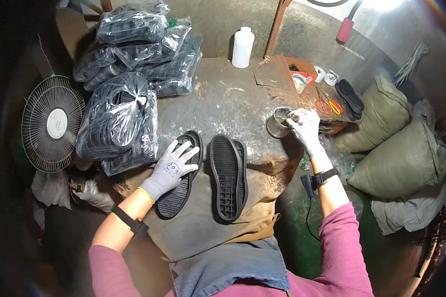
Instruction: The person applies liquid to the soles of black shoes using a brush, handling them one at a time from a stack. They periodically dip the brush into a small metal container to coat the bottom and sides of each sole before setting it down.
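My left hand (169,171), in a pale glove with blue writing on its back, lies with fingers spread on a black shoe sole (173,202). To its right, on the brown cloth over my lap, two more black soles (226,173) overlap, ribbed and gridded side up. My right hand (306,127), also gloved, is closed at the mouth of a small metal can (278,123) on the worn bench. A short stub shows at its fingertips; what it belongs to is hidden by the hand and the can.
Bagged black soles (119,119) pile up at the left, beside a fan (57,123). A white bottle (243,47) stands at the back. Orange-handled scissors (328,105) and a dark insole-like pair (349,99) lie at the right, near full green sacks (391,153).
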### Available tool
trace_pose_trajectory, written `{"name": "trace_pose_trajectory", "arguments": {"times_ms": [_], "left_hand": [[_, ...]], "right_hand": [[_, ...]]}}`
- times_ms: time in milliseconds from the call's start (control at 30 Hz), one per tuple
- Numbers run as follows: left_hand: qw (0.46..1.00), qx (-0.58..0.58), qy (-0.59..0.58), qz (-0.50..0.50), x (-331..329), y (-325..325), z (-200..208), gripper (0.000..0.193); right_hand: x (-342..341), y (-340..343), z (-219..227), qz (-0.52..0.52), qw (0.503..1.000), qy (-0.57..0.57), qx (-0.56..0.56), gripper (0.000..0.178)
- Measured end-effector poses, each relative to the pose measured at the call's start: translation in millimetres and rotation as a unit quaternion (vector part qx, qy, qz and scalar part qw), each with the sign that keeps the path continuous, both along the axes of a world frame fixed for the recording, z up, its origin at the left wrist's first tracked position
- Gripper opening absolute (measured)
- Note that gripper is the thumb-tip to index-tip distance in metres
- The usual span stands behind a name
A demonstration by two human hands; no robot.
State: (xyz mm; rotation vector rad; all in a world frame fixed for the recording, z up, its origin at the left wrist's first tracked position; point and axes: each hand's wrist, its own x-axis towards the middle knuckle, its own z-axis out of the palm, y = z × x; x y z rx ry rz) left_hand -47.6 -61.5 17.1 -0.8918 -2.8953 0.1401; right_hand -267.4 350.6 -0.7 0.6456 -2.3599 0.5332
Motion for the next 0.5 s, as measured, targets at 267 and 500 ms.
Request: {"name": "trace_pose_trajectory", "arguments": {"times_ms": [267,500], "left_hand": [[0.996,0.007,0.082,0.039,-25,-7,67,0.020],[0.730,0.638,-0.064,0.236,-19,-19,59,0.035]], "right_hand": [[-24,2,-16,-0.040,0.956,-0.191,-0.218,0.019],[-25,18,-31,0.013,0.913,-0.138,-0.383,0.017]]}}
